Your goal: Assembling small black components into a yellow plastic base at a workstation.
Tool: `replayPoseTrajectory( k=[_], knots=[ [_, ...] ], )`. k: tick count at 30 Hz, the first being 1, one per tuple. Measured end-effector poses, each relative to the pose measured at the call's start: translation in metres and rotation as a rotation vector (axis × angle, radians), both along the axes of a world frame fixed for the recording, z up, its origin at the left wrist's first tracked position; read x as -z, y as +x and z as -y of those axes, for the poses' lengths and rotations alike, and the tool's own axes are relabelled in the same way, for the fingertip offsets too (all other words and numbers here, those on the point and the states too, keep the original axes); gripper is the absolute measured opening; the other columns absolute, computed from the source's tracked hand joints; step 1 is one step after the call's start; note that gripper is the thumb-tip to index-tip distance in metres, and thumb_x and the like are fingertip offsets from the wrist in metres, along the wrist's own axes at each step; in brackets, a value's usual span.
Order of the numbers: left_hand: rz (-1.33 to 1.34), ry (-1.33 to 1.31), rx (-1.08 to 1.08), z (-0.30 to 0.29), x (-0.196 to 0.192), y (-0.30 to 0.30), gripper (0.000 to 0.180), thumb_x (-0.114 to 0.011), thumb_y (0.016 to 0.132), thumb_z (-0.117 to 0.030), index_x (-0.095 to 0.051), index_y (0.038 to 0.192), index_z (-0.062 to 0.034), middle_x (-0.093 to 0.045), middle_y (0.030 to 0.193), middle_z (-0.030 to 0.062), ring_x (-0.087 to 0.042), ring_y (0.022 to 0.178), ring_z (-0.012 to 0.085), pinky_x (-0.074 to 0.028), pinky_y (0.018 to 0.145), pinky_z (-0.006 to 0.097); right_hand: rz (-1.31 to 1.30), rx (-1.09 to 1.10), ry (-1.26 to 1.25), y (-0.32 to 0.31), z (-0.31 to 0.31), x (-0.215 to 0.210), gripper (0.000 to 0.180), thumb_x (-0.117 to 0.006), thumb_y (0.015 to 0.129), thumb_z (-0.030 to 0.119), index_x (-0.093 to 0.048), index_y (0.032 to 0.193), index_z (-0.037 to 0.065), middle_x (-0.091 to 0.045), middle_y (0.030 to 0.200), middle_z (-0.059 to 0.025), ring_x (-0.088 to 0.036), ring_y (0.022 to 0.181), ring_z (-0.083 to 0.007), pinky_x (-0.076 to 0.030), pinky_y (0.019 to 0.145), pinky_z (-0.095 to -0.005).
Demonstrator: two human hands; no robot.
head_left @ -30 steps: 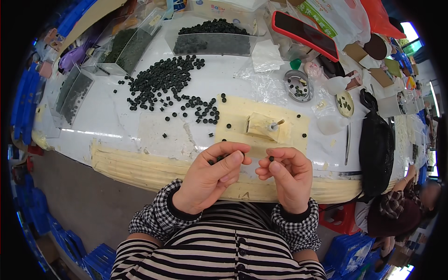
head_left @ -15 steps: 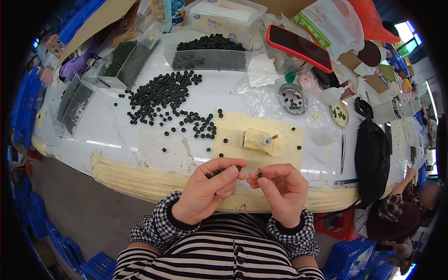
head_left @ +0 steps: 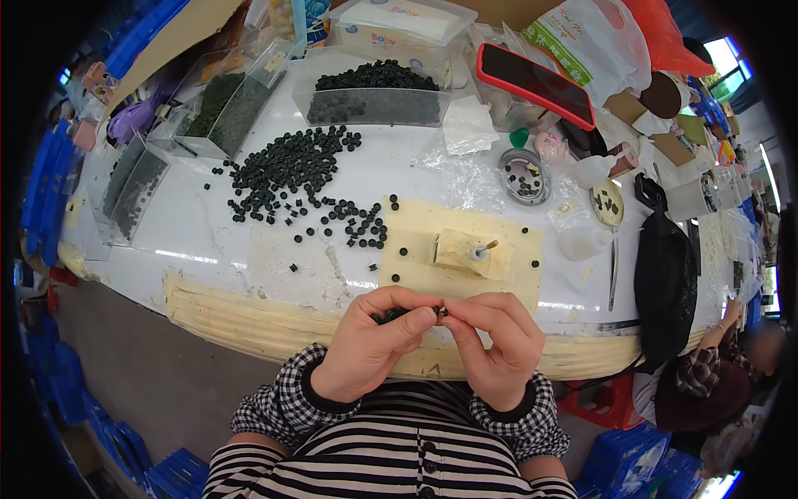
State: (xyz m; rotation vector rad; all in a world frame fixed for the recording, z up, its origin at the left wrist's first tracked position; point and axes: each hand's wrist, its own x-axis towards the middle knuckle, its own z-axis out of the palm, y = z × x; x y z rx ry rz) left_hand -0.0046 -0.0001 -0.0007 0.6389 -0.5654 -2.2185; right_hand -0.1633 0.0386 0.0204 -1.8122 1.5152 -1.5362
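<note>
In front of me, over the table's padded edge, my left hand (head_left: 378,345) is closed around several small black spool-shaped parts (head_left: 389,315). Its thumb and index finger pinch at the fingertips. My right hand (head_left: 500,341) pinches too, and its tips meet those of the left hand around a tiny dark part (head_left: 440,311). The fingers partly cover that part, so its exact shape is hidden. Just beyond the hands stands a yellowish block (head_left: 457,251) with a short upright pin (head_left: 484,247), on a cream mat (head_left: 407,218). Several loose black parts lie on the mat.
A heap of black parts (head_left: 283,173) spreads at left centre. Behind it stand clear bins, one of black parts (head_left: 374,106), another of dark green pieces (head_left: 218,104). A red-cased phone (head_left: 536,86), tweezers (head_left: 613,274) and a black pouch (head_left: 665,270) lie to the right. Another person (head_left: 706,382) sits far right.
My right hand has moved left, closing the gap to my left hand, so the fingertips now touch. My left fingertips have shifted slightly right and down.
</note>
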Motion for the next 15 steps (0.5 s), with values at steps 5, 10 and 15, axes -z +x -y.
replayPoseTrajectory(
  k=[5, 10, 15],
  knots=[
    [0.059, -0.004, 0.021, 0.0011, -0.0030, 0.0005, 0.012, -0.063, 0.090, -0.006, -0.065, 0.101, -0.0050, -0.058, 0.075, 0.0003, -0.038, 0.058, 0.0069, -0.032, 0.053, 0.022, -0.067, 0.021, -0.062, 0.0016, -0.0003, 0.0024, 0.023, -0.076, 0.071, -0.002, -0.071, 0.093, 0.002, -0.064, 0.079, -0.0078, -0.059, 0.062, -0.0153, -0.046, 0.050, -0.0247],
    [0.055, -0.030, -0.003, -0.0015, -0.0025, -0.0009, 0.013, -0.063, 0.090, -0.005, -0.067, 0.102, -0.0024, -0.061, 0.077, 0.0002, -0.039, 0.058, 0.0040, -0.031, 0.051, 0.019, -0.113, 0.033, -0.103, 0.0017, -0.0010, 0.0034, 0.024, -0.076, 0.071, -0.002, -0.070, 0.094, 0.001, -0.063, 0.078, -0.0076, -0.060, 0.062, -0.0170, -0.047, 0.051, -0.0257],
    [0.042, -0.043, -0.017, -0.0010, -0.0005, -0.0019, 0.013, -0.063, 0.090, -0.005, -0.068, 0.102, -0.0006, -0.062, 0.079, 0.0003, -0.040, 0.058, 0.0025, -0.030, 0.050, 0.018, -0.192, 0.035, -0.186, 0.0020, 0.0003, 0.0074, 0.028, -0.077, 0.069, -0.002, -0.070, 0.096, -0.001, -0.063, 0.079, -0.0080, -0.060, 0.064, -0.0195, -0.048, 0.052, -0.0273]
  ],
)
